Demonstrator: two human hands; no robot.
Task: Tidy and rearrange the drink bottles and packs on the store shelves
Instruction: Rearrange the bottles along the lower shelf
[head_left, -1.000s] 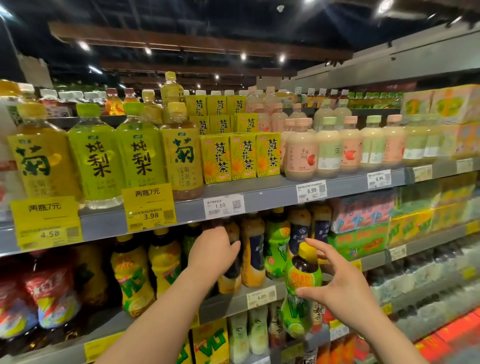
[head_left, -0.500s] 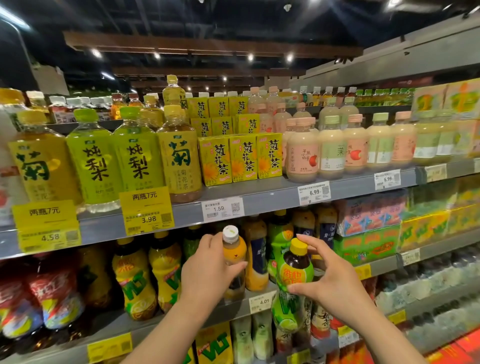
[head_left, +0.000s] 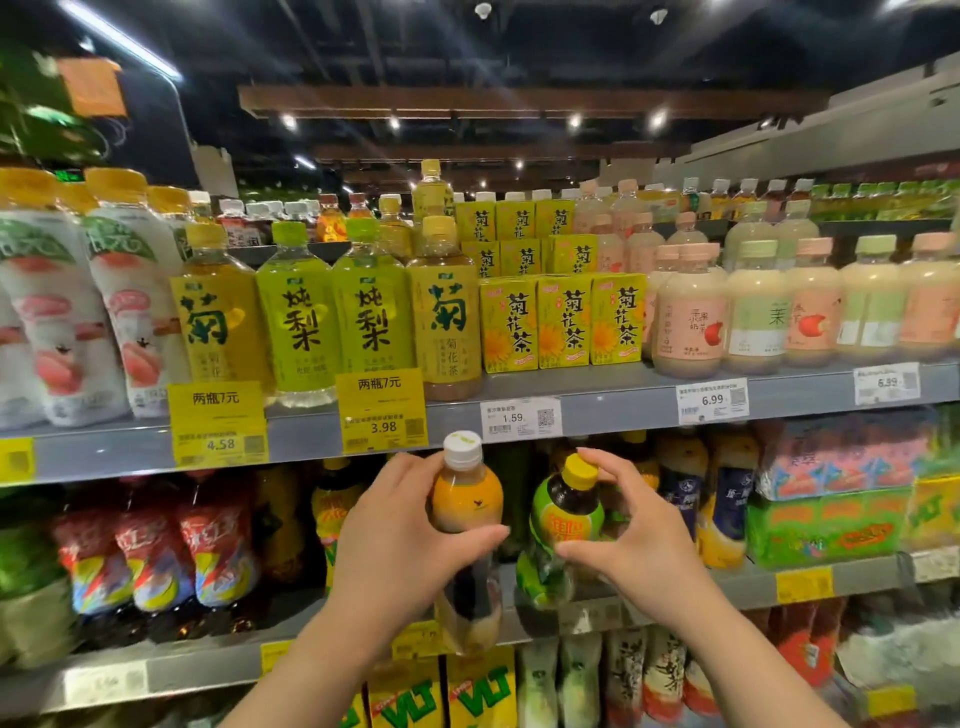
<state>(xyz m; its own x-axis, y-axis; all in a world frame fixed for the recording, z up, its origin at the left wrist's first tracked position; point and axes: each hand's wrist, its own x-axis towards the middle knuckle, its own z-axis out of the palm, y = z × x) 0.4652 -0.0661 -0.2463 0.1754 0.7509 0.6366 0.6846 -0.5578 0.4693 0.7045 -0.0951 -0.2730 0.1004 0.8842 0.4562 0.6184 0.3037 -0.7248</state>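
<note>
A: Item one, left hand (head_left: 400, 540)?
B: Fingers wrapped round an orange-labelled bottle (head_left: 466, 499) with a white cap, thumb across its front. The bottle is upright, lifted in front of the middle shelf (head_left: 810, 584), its cap level with the 1.59 price tag (head_left: 521, 417).

A: Item two, right hand (head_left: 639, 540)?
B: Thumb and fingers curled round a green-labelled bottle (head_left: 563, 525) with a yellow cap and dark contents. It tilts slightly left and sits just beside the orange-labelled bottle; whether the two touch, I cannot tell.

A: Upper shelf (head_left: 613, 392) stock?
B: Left to right: white peach-print bottles (head_left: 111, 317), yellow tea bottles (head_left: 218, 317), two green pear-drink bottles (head_left: 332, 317), stacked yellow cartons (head_left: 563, 322), then pale milk-tea bottles (head_left: 758, 306). Yellow promo tags (head_left: 382, 410) hang on the edge.

A: Middle shelf?
B: Red-labelled bottles (head_left: 156, 551) at left, dark-blue-labelled bottles (head_left: 730, 499) behind the right hand, wrapped multipacks (head_left: 826, 525) at right.
</note>
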